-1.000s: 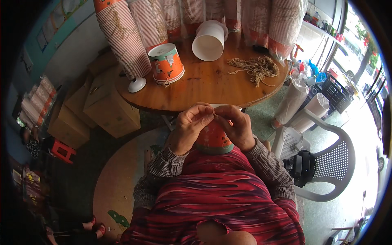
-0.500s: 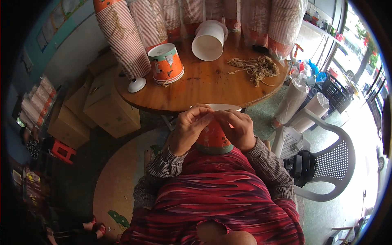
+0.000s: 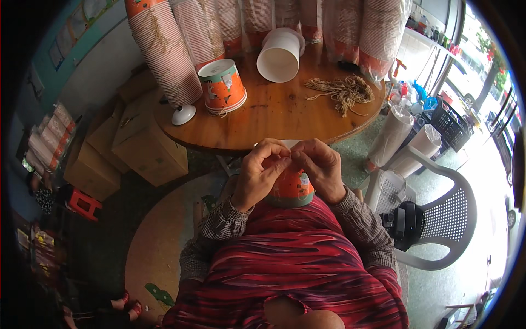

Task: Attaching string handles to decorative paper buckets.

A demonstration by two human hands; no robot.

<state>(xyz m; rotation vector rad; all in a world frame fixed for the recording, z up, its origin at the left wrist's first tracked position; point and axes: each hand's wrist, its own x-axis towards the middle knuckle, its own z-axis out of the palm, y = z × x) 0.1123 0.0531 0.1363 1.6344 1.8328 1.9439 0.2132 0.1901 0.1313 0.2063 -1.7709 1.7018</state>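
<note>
**Left bare hand [image 3: 258, 174] and right bare hand [image 3: 324, 172] meet over orange-and-green printed bucket [image 3: 292, 192]**

Head view: Bucket at the lap, white rim uppermost, between the hands and below their fingertips, which partly hide it. Left: fingers curled, thumb and forefinger tips close together. Right: likewise, tips beside the left's. Cannot tell whether either grips anything; detail too small. Beyond: round brown wooden table [image 3: 274, 118] bearing tangled tan twine [image 3: 346, 94], right side.
</note>
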